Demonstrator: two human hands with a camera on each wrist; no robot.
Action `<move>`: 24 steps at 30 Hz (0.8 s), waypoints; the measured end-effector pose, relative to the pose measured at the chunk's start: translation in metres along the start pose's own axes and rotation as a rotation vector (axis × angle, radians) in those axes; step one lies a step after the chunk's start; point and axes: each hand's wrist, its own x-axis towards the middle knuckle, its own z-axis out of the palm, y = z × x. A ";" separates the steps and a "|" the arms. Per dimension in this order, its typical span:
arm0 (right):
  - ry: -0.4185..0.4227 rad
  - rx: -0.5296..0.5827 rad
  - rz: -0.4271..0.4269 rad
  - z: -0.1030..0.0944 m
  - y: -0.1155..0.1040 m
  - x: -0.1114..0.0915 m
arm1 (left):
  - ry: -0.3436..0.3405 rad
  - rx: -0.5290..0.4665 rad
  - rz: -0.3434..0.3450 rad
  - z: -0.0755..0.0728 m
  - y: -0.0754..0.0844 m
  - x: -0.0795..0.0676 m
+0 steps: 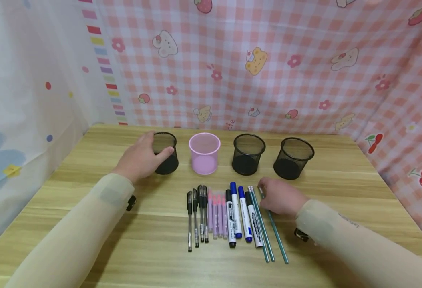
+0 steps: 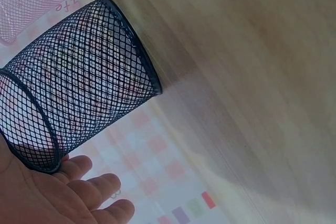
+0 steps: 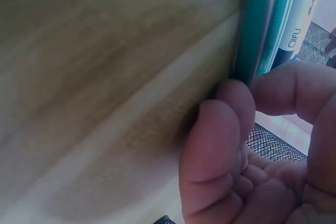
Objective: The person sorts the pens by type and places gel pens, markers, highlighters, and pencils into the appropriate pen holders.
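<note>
At the left end of a row of pen holders, my left hand (image 1: 140,158) holds a black mesh pen holder (image 1: 167,164) near its rim, thumb in front. The left wrist view shows this holder (image 2: 84,72) standing on the table, fingers beside its rim. My right hand (image 1: 283,196) pinches the upper end of a green pencil (image 1: 278,238) that lies on the table. Two more green pencils (image 1: 262,228) lie just left of it. In the right wrist view, thumb and fingertips meet at the pencil (image 3: 254,24), partly hiding its end.
A pink pen holder (image 1: 204,160) and two more black mesh holders (image 1: 245,164), (image 1: 291,166) continue the row. Black gel pens (image 1: 195,228), pink highlighters (image 1: 220,224) and whiteboard markers (image 1: 245,220) lie side by side on the wooden table (image 1: 146,248). A checked curtain (image 1: 211,88) hangs behind.
</note>
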 end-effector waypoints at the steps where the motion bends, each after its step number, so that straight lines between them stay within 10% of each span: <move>1: 0.000 0.012 0.006 0.000 0.000 0.001 | 0.001 -0.001 0.000 0.000 0.000 0.000; 10: 0.108 0.257 0.018 -0.012 0.009 -0.004 | 0.000 -0.001 0.000 -0.001 0.001 -0.001; 24: 0.535 0.831 -0.275 -0.028 -0.019 -0.008 | 0.009 -0.010 0.003 -0.001 0.001 -0.001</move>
